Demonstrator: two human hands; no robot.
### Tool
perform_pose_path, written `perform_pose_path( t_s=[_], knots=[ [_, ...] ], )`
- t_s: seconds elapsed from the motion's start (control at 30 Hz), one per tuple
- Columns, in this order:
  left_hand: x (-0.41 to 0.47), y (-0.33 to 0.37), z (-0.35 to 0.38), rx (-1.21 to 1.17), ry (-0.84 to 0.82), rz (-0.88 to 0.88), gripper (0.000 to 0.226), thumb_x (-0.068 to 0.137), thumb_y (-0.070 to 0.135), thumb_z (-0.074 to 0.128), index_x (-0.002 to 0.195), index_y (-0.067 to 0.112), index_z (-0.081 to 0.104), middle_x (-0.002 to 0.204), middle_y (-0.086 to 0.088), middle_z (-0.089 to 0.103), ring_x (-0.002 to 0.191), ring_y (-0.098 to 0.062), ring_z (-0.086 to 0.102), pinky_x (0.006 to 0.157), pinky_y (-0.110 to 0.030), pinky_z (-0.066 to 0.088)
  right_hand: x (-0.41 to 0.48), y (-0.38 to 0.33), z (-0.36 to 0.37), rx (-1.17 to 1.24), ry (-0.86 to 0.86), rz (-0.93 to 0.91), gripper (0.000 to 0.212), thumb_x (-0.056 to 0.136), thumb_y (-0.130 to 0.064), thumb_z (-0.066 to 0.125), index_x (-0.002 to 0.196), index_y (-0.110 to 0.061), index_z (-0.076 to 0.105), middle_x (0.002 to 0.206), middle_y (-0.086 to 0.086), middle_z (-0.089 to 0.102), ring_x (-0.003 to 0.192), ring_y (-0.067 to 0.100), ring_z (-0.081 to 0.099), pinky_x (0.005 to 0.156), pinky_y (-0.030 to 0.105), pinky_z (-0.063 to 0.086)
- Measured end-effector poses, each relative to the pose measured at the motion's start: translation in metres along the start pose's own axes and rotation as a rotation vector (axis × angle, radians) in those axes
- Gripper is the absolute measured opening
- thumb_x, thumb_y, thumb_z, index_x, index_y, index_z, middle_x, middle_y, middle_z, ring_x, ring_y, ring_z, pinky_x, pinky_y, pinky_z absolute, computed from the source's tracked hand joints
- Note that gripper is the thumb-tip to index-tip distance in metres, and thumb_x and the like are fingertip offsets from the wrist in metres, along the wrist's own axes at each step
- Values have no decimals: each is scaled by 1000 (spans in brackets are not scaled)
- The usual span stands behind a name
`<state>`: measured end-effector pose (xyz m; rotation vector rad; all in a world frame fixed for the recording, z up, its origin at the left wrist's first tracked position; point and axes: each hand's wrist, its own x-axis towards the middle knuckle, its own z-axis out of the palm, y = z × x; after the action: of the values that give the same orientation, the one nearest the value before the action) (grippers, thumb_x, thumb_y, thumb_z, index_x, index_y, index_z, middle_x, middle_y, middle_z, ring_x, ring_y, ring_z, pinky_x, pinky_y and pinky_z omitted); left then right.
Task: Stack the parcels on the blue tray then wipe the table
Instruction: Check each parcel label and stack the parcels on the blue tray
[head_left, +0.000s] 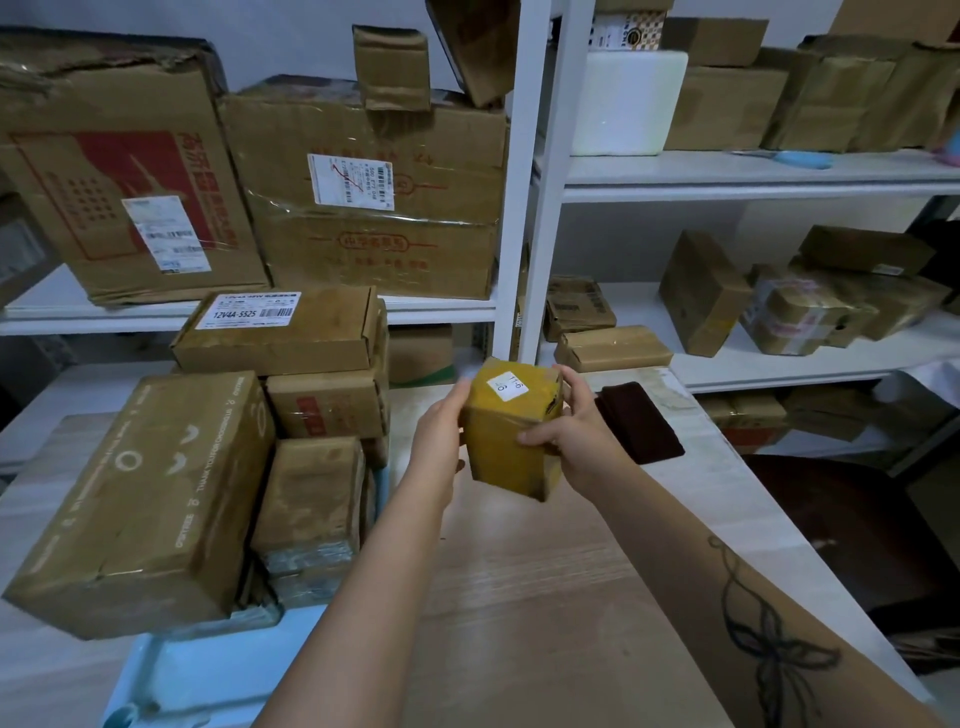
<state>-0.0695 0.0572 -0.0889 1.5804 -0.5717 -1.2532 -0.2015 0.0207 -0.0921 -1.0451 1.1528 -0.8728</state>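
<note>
A small yellow-taped parcel (511, 428) is held in the air above the wooden desk (545, 597), between both hands. It is tilted, and a white sticker (507, 387) with handwritten numbers is seen on its upper face. The left hand (441, 431) is pressed flat against the left side of the parcel, with the fingers (460, 397) stretched along that side. The right hand (576, 431) is wrapped around the right side; its fingers are curled over the front face and its thumb is laid near the top edge. Both hands are therefore closed on this one parcel, and nothing else is gripped by them. A dark line tattoo (769, 649) is seen on the right forearm.

To the left, a light blue tray (171, 675) is placed on the desk, and several brown cardboard parcels are already piled on it. A large brown box (140, 504) with white print is laid at the front left of the pile. Just beside it, on its right, a smaller taped carton (311, 493) is found. On top of the pile, at the back, a flat box with a label reading 12V4A-5525 (280, 327) is set.

A folded dark brown cloth (639, 423) is laid on the desk, near the right hand but apart from it. Behind the desk, white shelves (727, 171) are filled with many cardboard boxes.
</note>
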Motion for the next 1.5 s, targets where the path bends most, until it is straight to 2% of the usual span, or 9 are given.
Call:
perform_pose_path(
  t_s=[0.1, 0.27, 0.5, 0.73, 0.83, 1.0, 1.17, 1.3, 1.5],
  knots=[
    [0, 3, 0, -13, 12, -1, 54, 91, 53, 49, 130, 15, 48, 128, -5, 55, 119, -25, 51, 102, -45, 41, 1, -2, -2, -54, -29, -63, 105, 63, 27, 61, 139, -39, 32, 143, 1, 35, 131, 31, 35, 105, 56, 39],
    [6, -7, -3, -91, 14, 74, 31, 90, 26, 61, 114, 9, 52, 122, -11, 59, 107, -23, 57, 85, -35, 53, -5, -5, -3, -40, -202, -142, 99, 69, 19, 64, 136, -42, 27, 140, 1, 36, 124, 25, 42, 85, 33, 50],
    [3, -3, -5, -188, -59, 154, 36, 92, 14, 57, 128, 14, 52, 117, -5, 62, 100, -15, 60, 80, -29, 54, -7, -16, -4, 160, -59, -147, 36, 91, -15, 60, 121, -35, 57, 132, 1, 53, 109, 15, 56, 68, 21, 48],
    [-5, 12, 3, -126, -52, 60, 47, 89, 58, 46, 116, 19, 54, 94, -1, 62, 95, -20, 60, 94, -44, 49, -2, -19, -6, 70, -80, -228, 30, 85, 3, 60, 94, -24, 68, 129, 3, 54, 121, 28, 51, 94, 36, 49],
    [-4, 16, 5, -172, -59, -2, 43, 88, 64, 40, 94, 25, 57, 84, -2, 64, 81, -18, 61, 87, -42, 53, -6, -27, -4, 116, -76, -196, 12, 88, -6, 58, 93, -12, 68, 118, 2, 62, 110, 20, 57, 81, 23, 50],
    [-1, 12, 5, -230, -31, -38, 32, 92, 41, 51, 113, 19, 60, 81, -2, 67, 74, -17, 62, 70, -34, 52, -8, -31, -5, 163, -3, -170, 20, 93, -14, 53, 105, -4, 65, 127, 9, 61, 100, 9, 58, 70, 12, 44],
    [-1, 11, 8, -317, -23, 23, 12, 92, 29, 51, 96, 22, 60, 80, 1, 66, 70, -14, 61, 64, -28, 49, 3, -33, -3, 118, 124, 80, 64, 89, -37, 61, 145, -22, 35, 149, 5, 38, 136, 28, 35, 111, 45, 30],
    [0, 8, 7, -308, -53, 133, 29, 92, 21, 50, 118, 14, 58, 96, -1, 68, 80, -15, 64, 62, -27, 49, 4, -27, -2, 179, -49, 245, 57, 86, -49, 60, 135, -22, 49, 130, 9, 58, 117, 31, 55, 82, 44, 51],
    [6, 5, 0, -304, -100, 157, 43, 87, 2, 43, 128, 12, 49, 114, -8, 64, 91, -21, 63, 67, -28, 50, 13, -20, -6, 188, -47, 170, 44, 83, -21, 65, 126, -13, 58, 119, 6, 66, 109, 26, 62, 86, 40, 53]
  ],
)
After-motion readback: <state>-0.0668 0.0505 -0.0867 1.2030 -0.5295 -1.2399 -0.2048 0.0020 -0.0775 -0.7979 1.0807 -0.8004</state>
